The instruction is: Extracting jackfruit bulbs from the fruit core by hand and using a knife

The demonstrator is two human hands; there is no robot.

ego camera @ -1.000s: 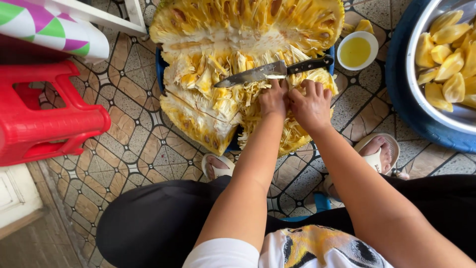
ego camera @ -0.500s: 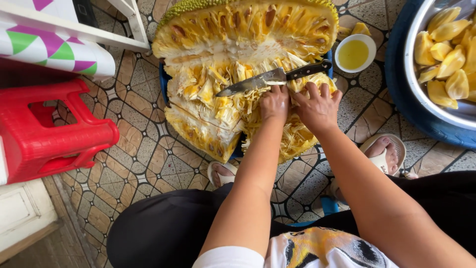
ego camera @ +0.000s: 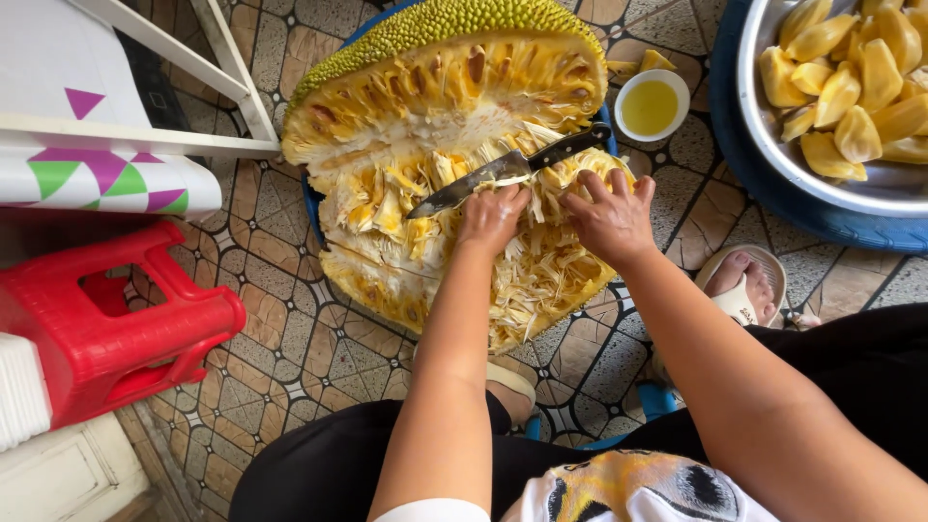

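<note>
Right, the jackfruit (ego camera: 425, 126) lies split open on the tiled floor (ego camera: 280, 319), straight ahead of the person's knees, bumpy green rind turned away, yellow flesh facing up. Both hands are down in the nearer, stringy half. Left hand (ego camera: 491, 218), fingers curled together into the pale fibres just under the knife (ego camera: 507, 169), pinching at strands. Right hand (ego camera: 611, 217), fingers spread apart and pressed flat on the fibres, gripping nothing that I can see. That knife rests across the cut face, blade left, black handle right, with neither hand on it.

By the look of it, this fruit is heavy and won't shift easily; the rind is stiff and knobbly, so that's the safe place to brace it. Inside it looks soft, tearable, probably sticky and slick, so the pods are best pinched out at their base.

Further out: a small white cup (ego camera: 652, 103) of yellow liquid sits beside the fruit's right edge. Upper right, a metal bowl (ego camera: 773, 145) holds peeled yellow pods. Off to the left, a red stool (ego camera: 106, 329). Above it, a white panel (ego camera: 106, 184) with purple and green triangles. No package or label is visible.
</note>
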